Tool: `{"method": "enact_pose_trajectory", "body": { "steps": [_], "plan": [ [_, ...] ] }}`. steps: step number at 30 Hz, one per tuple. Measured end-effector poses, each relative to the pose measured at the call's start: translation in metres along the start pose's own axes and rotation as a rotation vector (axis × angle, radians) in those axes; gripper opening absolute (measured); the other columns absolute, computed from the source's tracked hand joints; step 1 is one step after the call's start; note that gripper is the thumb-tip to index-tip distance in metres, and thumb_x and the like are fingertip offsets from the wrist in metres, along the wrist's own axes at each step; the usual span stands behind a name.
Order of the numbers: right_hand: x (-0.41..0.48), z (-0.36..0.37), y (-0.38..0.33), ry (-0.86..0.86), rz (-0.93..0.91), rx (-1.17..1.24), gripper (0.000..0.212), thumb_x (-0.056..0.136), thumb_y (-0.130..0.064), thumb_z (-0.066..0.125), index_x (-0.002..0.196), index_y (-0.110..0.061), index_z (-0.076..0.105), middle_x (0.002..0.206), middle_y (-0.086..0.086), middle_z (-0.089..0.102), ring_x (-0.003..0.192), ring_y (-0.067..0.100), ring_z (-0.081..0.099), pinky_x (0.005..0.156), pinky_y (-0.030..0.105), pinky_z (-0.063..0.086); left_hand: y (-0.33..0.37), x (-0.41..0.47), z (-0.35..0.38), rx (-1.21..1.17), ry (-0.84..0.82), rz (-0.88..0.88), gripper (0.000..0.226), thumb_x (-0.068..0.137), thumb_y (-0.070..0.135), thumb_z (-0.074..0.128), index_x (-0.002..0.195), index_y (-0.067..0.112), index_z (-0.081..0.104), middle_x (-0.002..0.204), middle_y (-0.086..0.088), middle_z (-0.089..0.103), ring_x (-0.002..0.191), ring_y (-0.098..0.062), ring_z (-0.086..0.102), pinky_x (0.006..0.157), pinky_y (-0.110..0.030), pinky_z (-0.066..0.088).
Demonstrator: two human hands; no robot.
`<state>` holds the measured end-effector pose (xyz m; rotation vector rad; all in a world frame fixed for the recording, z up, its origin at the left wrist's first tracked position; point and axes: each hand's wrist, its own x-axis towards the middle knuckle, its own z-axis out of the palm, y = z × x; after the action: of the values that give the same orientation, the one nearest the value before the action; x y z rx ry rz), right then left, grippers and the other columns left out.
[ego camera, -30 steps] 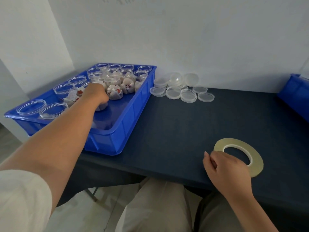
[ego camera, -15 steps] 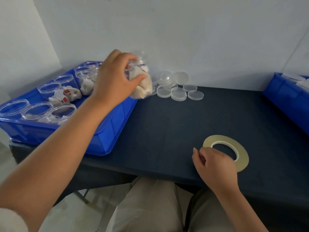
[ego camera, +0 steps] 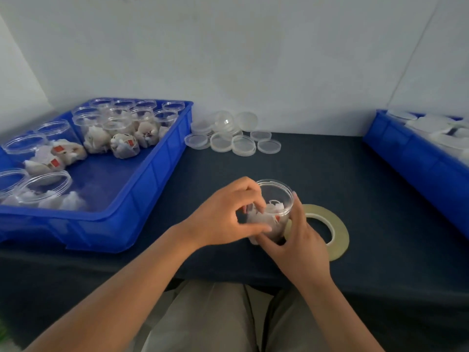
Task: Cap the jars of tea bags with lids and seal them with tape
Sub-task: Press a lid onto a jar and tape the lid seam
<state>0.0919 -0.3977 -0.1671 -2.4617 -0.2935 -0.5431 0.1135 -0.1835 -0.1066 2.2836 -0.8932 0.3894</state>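
Uncapped jar [ego camera: 276,193] of tea bags [ego camera: 269,214] upright low over dark table [ego camera: 330,174] near front edge, base hidden by fingers, just left of tape roll [ego camera: 336,231]. Gripped from both sides: left hand [ego camera: 225,218] curled round left wall, right hand [ego camera: 300,241] wrapped round right wall and base, covering roll's left edge. Clear lids [ego camera: 232,139] heaped at back by wall, well apart from jar. More open jars [ego camera: 121,133] in blue tray [ego camera: 142,199] at left. Second blue bin [ego camera: 418,161] at right, contents blurred
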Motion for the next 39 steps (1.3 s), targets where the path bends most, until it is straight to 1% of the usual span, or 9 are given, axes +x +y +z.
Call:
{"method": "enact_pose_trajectory", "body": {
  "steps": [6,10,15,21,24,27,34,36,39],
  "plan": [
    [0.002,0.0,-0.002,0.037,0.004,-0.046,0.099,0.074,-0.094,0.055,0.148,-0.03,0.039,0.103,-0.019,0.068,0.08,0.006,0.068,0.058,0.016,0.036,-0.049,0.047,0.0,-0.136,0.369,-0.377,0.016,0.101,0.044,0.063,0.113,0.037,0.072,0.116,0.019,0.068,0.08,-0.009,0.065,0.075,-0.022,0.05],
    [0.002,-0.003,-0.006,0.012,0.027,-0.033,0.1,0.073,-0.098,0.05,0.148,-0.032,0.039,0.1,-0.022,0.066,0.081,0.005,0.069,0.057,0.013,0.036,-0.118,0.098,0.003,0.271,0.048,-0.524,0.033,0.104,0.025,0.062,0.137,0.026,0.065,0.146,0.005,0.055,0.122,-0.014,0.061,0.105,-0.037,0.051],
    [0.002,-0.003,-0.009,-0.016,0.022,-0.001,0.107,0.074,-0.098,0.05,0.158,-0.032,0.036,0.114,-0.023,0.069,0.086,0.002,0.071,0.067,0.01,0.042,-0.174,0.146,0.024,0.588,-0.122,-0.457,0.08,0.094,-0.006,0.054,0.167,0.017,0.028,0.175,-0.009,0.022,0.162,-0.032,0.02,0.126,-0.047,0.031],
    [0.004,-0.007,-0.015,-0.085,0.068,0.026,0.107,0.077,-0.093,0.053,0.157,-0.024,0.041,0.103,-0.023,0.071,0.073,-0.001,0.067,0.061,-0.002,0.029,-0.191,0.145,0.04,0.751,0.038,-0.445,0.062,0.09,-0.003,0.053,0.149,0.014,0.047,0.106,-0.014,0.073,0.088,-0.039,0.068,0.063,-0.039,0.04],
    [0.003,-0.008,-0.017,-0.075,0.057,0.011,0.107,0.078,-0.094,0.05,0.158,-0.024,0.04,0.107,-0.021,0.072,0.077,0.001,0.07,0.06,0.002,0.031,-0.182,0.134,0.039,0.659,0.147,-0.416,0.055,0.089,-0.005,0.056,0.143,0.005,0.054,0.101,-0.019,0.072,0.084,-0.042,0.068,0.064,-0.045,0.048],
    [0.003,-0.006,-0.015,-0.05,0.047,-0.024,0.106,0.077,-0.092,0.056,0.155,-0.023,0.042,0.112,-0.019,0.073,0.082,0.003,0.072,0.06,0.008,0.041,-0.165,0.113,0.035,0.495,0.259,-0.439,0.055,0.095,0.001,0.063,0.149,0.004,0.053,0.122,-0.021,0.07,0.107,-0.041,0.068,0.089,-0.052,0.055],
    [0.0,-0.006,-0.014,-0.018,0.05,-0.086,0.103,0.078,-0.096,0.048,0.151,-0.026,0.039,0.104,-0.019,0.07,0.082,0.007,0.07,0.061,0.015,0.035,-0.109,0.063,-0.009,-0.367,0.609,-0.61,0.039,0.1,0.031,0.073,0.134,0.038,0.057,0.09,0.004,0.065,0.079,-0.004,0.068,0.073,-0.014,0.055],
    [0.0,-0.006,-0.014,-0.01,0.042,-0.104,0.1,0.078,-0.095,0.05,0.148,-0.025,0.04,0.105,-0.018,0.07,0.08,0.007,0.069,0.058,0.014,0.03,-0.092,0.042,-0.02,-0.68,0.552,-0.758,0.022,0.101,0.029,0.072,0.121,0.037,0.068,0.112,-0.001,0.071,0.089,-0.009,0.074,0.072,-0.022,0.061],
    [0.0,-0.005,-0.013,-0.004,0.036,-0.112,0.097,0.078,-0.093,0.051,0.146,-0.025,0.039,0.107,-0.015,0.071,0.081,0.01,0.069,0.059,0.019,0.036,-0.077,0.001,-0.02,-0.444,0.353,-0.834,0.017,0.102,0.032,0.069,0.115,0.041,0.073,0.119,0.008,0.069,0.101,-0.015,0.072,0.07,-0.028,0.064]
  ]
}}
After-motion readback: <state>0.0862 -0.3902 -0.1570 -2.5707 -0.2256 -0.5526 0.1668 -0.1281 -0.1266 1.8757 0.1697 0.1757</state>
